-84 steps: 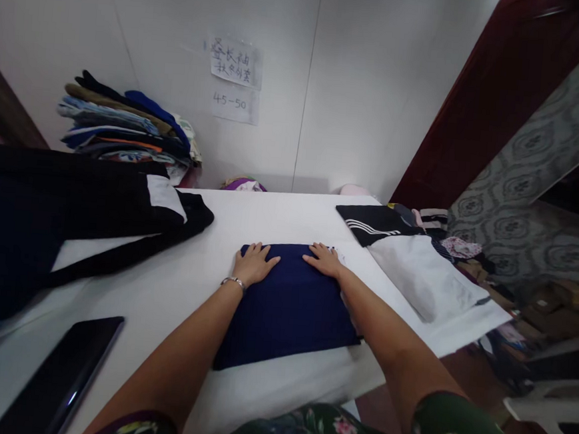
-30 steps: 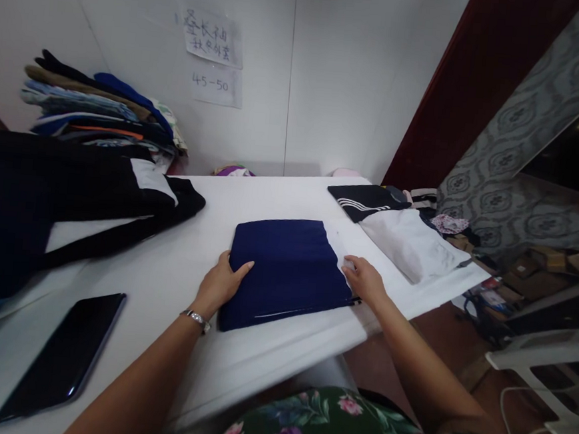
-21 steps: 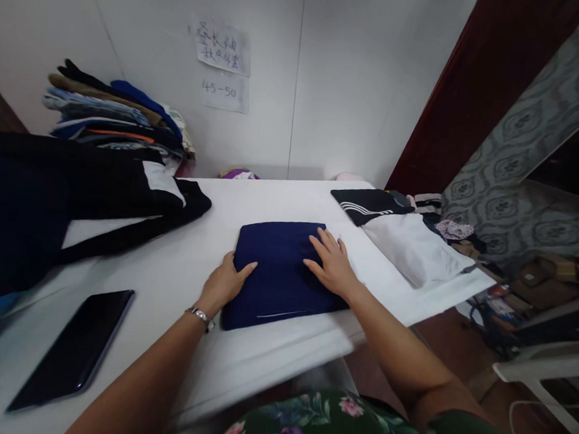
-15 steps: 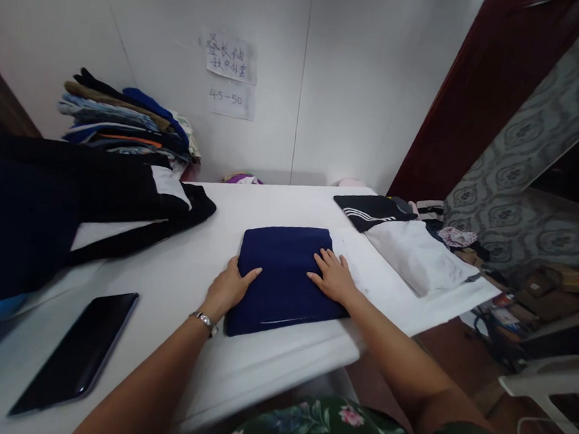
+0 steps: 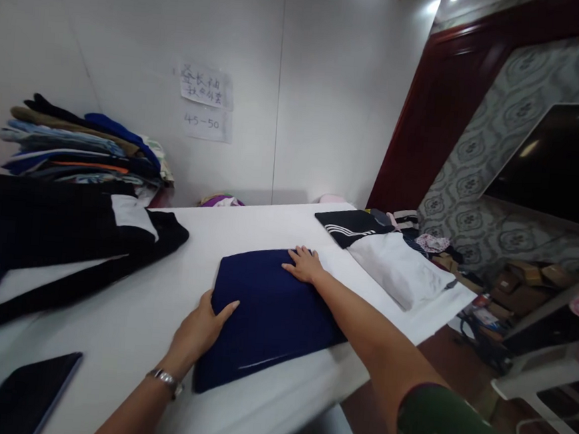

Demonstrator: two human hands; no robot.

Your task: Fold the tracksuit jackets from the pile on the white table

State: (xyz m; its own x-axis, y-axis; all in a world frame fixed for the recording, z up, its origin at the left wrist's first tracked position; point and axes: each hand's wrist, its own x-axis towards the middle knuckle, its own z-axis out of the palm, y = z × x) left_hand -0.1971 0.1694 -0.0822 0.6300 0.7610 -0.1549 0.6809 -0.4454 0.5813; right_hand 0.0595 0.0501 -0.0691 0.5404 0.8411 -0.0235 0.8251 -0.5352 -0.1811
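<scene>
One black garment point(image 5: 68, 226) with a white patch sprawls over the left side of our white table point(image 5: 249, 224), and behind it, at the far left, we see a tall stack of clothes point(image 5: 84, 147) in mixed colors. Near us on the left lies a dark phone point(image 5: 22, 393), cut off by the bottom of our view.

To the right of the phone comes our left hand point(image 5: 205, 327), a metal band point(image 5: 164, 377) on its wrist. Its thumb is parted wide from the fingers and lies on top of the dark blue folded garment point(image 5: 266, 315), while the fingers run along that garment's left edge; whether they pinch it, we cannot tell. On the wall beyond hang two paper notes point(image 5: 207, 87), the lower reading "45-50".

The blue piece lies flat near the middle of the table, between our hands. Our right hand point(image 5: 304, 265) rests palm down on its far right corner, fingers fanned out, and the right forearm crosses above its right side.

Farther right, well apart from it, we have a folded black garment with white stripes point(image 5: 336, 222), and touching its near side, a white garment point(image 5: 400, 266). At the far right we see a dark screen point(image 5: 564, 162), and nearer, a white stool point(image 5: 540, 374).
</scene>
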